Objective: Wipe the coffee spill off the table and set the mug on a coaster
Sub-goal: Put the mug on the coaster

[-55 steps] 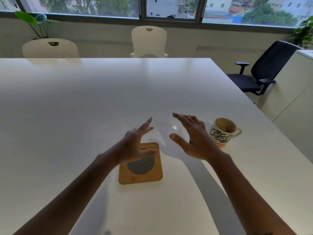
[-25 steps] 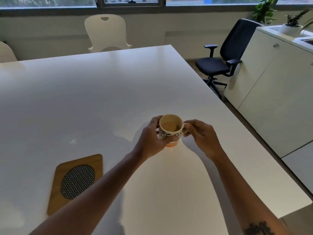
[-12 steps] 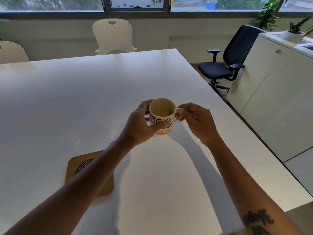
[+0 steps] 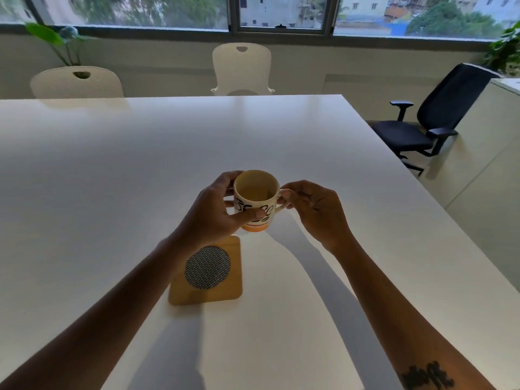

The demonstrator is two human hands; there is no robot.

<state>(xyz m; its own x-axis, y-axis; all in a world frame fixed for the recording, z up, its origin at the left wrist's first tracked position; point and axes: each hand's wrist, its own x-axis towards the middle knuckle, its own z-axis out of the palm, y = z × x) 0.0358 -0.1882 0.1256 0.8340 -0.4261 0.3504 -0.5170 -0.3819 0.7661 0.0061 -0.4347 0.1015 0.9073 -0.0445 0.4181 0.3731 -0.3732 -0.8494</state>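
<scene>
Head view: mug [image 4: 254, 199] held above the white table [image 4: 118, 170], upright, cream with dark lettering and an orange band at the foot, just beyond the far edge of the coaster [image 4: 209, 273] and not yet over it. Left hand [image 4: 213, 213] wrapped round the mug's body, thumb across the front over the lettering, fingers curled behind the rim. Right hand [image 4: 312, 208] closed in a pinch on the handle at the mug's right side. Possibly a little pale liquid inside, though hard to tell from the cream interior. Coaster flat on the table, a light wooden square with a round dark woven inset, its left corner hidden under the left forearm. No spill and no cloth visible anywhere on the tabletop, so likely the wiping step done, or the stain hidden behind hands and mug. Step in hand, by the look of it: carrying the mug to the coaster. Next move calls for drawing the mug back toward the body until its foot sits above the woven disc, keeping it level, lowering gently, then loosening both grips. Further out, two white chairs [image 4: 242, 68] at the far edge, a black office chair [image 4: 427, 116] to the right, a leafy plant [image 4: 53, 38] by the window.
</scene>
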